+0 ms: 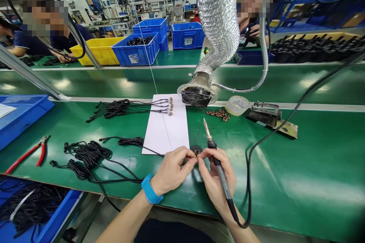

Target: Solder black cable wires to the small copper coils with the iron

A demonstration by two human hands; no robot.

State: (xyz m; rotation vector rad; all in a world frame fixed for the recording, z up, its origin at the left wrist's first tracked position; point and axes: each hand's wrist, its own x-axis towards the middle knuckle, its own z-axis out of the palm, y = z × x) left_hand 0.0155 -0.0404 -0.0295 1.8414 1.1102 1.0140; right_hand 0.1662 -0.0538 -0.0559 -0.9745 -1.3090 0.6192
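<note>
My left hand [175,169] is closed in a pinch, its fingertips meeting those of my right hand [218,172] over a tiny yellowish piece too small to name. A black cable [152,151] runs from a coil to behind my left hand; whether the fingers grip its end is hidden. The soldering iron [218,159] lies in my right hand, between thumb and fingers, its tip pointing up and away. Just beyond the fingertips sits a small dark round holder [196,148] with tiny coppery parts. A white sheet [168,133] lies beyond my left hand.
Coiled black cables [91,153] and red-handled cutters [41,152] lie left. More cables [116,108] reach small parts on the sheet. A fume duct [201,87] hangs ahead, near coppery parts [221,114], a tape roll [237,105] and a metal stand [270,117]. The iron's cord [249,174] loops right.
</note>
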